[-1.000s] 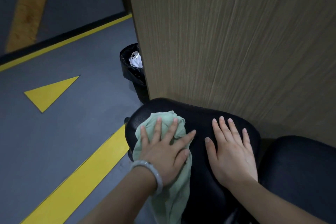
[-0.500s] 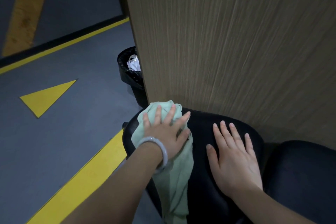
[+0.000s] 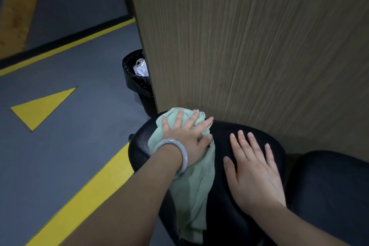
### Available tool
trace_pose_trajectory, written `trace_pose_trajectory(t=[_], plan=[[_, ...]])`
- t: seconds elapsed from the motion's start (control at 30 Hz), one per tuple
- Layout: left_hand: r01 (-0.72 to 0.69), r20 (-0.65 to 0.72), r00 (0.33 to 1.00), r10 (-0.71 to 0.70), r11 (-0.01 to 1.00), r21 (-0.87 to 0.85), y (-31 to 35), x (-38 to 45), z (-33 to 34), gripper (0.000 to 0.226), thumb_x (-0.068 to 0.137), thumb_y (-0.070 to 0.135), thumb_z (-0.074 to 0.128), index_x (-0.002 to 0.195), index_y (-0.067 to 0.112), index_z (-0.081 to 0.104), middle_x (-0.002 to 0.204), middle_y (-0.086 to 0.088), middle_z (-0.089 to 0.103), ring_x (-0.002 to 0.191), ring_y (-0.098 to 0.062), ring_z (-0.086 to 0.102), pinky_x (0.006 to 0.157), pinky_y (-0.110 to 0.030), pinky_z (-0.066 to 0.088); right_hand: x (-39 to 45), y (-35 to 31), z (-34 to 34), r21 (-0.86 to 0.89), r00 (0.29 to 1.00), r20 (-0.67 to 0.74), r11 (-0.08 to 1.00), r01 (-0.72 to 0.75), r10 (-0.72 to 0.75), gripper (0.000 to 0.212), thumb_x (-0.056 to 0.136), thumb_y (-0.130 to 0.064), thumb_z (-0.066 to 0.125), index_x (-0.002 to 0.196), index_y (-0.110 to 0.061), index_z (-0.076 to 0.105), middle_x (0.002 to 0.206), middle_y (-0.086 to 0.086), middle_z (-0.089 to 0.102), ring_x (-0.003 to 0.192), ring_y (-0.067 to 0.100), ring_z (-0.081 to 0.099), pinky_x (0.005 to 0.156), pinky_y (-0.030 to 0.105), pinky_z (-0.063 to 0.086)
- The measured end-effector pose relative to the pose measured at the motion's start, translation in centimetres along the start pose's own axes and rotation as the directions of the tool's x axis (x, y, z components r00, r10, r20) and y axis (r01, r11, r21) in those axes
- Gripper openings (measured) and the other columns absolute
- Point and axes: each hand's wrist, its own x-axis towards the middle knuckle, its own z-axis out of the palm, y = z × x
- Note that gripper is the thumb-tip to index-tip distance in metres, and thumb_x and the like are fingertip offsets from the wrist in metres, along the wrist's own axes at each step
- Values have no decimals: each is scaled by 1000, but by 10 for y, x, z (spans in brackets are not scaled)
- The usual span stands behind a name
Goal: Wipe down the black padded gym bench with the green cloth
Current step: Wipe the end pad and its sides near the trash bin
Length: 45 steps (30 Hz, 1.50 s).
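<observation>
1. Pressing the green cloth (image 3: 191, 181) with spread, straight fingers, the left hand (image 3: 186, 136) lies at the far end of the black padded bench (image 3: 225, 195), beside the wooden panel (image 3: 249, 46)
2. Right hand (image 3: 253, 170): flat on the pad, fingers extended, holding nothing
3. Cloth tail drapes over the bench's left edge
4. Lined bin (image 3: 139, 84) on the floor behind

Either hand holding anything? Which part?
Neither grips. Left hand presses flat on the green cloth's bunched far end; right hand rests flat on the bench pad.

A wood-grain panel (image 3: 249, 46) rises on the right. Grey floor (image 3: 69, 136) spreads left, marked with yellow lines (image 3: 83, 191) and a yellow triangle (image 3: 40, 107). A black-lined bin (image 3: 137, 82) stands at the panel's far corner.
</observation>
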Motion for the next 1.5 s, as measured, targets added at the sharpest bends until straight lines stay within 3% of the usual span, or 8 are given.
trace_pose_trajectory(t=[0.17, 0.43, 0.73, 0.9, 1.0, 1.1, 1.23, 1.5], plan=[[-3, -41, 999, 3, 1000, -14, 3, -17, 3, 52, 98, 59, 10, 148, 54, -4, 161, 16, -11, 148, -22, -17, 114, -57, -11, 0, 0, 0, -30, 1000, -1, 1000, 4, -4, 62, 95, -46, 25, 142, -14, 48, 149, 2, 42, 141, 19, 32, 113, 41, 11], [-73, -93, 993, 72, 997, -6, -3, -77, 22, 64, 77, 65, -11, 141, 61, -17, 150, 26, -31, 143, -15, -31, 114, -53, -16, -1, -4, -12, 52, 997, 74, 999, 6, -10, 83, 79, -56, -13, 154, -25, 4, 159, -11, -6, 145, 6, -17, 117, 35, -16], [33, -48, 998, -35, 999, -41, -27, -21, 2, 51, 96, 62, 15, 145, 60, -1, 159, 19, -17, 147, -19, -21, 114, -56, -13, 0, -1, -1, -5, 1000, 4, 1000, -10, 10, 61, 95, -46, 25, 141, -14, 49, 149, 1, 43, 142, 18, 30, 113, 41, 11], [76, -74, 994, -75, 997, 5, -8, -48, 15, 57, 88, 66, -6, 143, 58, -15, 159, 13, -24, 146, -25, -24, 114, -58, -13, 0, -1, 0, -28, 1000, 1, 1000, 2, -2, 63, 95, -48, 22, 144, -14, 45, 151, 1, 38, 144, 19, 26, 114, 43, 9], [39, -94, 995, -36, 999, 25, 7, -76, 30, 58, 93, 62, -6, 149, 52, 11, 162, 3, 12, 148, -35, 12, 110, -59, 5, 1, 0, 0, -11, 999, 17, 999, 37, -37, 72, 91, -52, 5, 152, -18, 24, 159, -3, 16, 148, 14, 3, 117, 39, -4], [34, -52, 998, -33, 999, 15, 14, -85, 35, 56, 99, 56, 7, 144, 44, 37, 153, -1, 39, 136, -38, 39, 102, -61, 17, 1, 0, 1, -32, 1000, -8, 999, 15, -15, 67, 94, -49, 16, 147, -15, 38, 154, 1, 32, 146, 18, 19, 115, 41, 5], [-2, -145, 989, 1, 1000, -4, 6, -63, 28, 64, 78, 67, -14, 141, 63, -12, 155, 18, -25, 146, -26, -22, 111, -56, -17, 1, 1, 6, -42, 997, -70, 999, 16, -19, 58, 94, -44, 31, 137, -12, 53, 144, 5, 49, 138, 23, 40, 109, 45, 18], [-20, -34, 999, 21, 999, 27, -3, -24, 8, 57, 87, 69, -2, 142, 61, -11, 157, 16, -27, 144, -24, -28, 113, -59, -16, 1, 2, 10, -62, 992, -124, 998, 5, -13, 58, 93, -44, 32, 136, -12, 55, 143, 5, 51, 137, 23, 41, 109, 46, 20]])
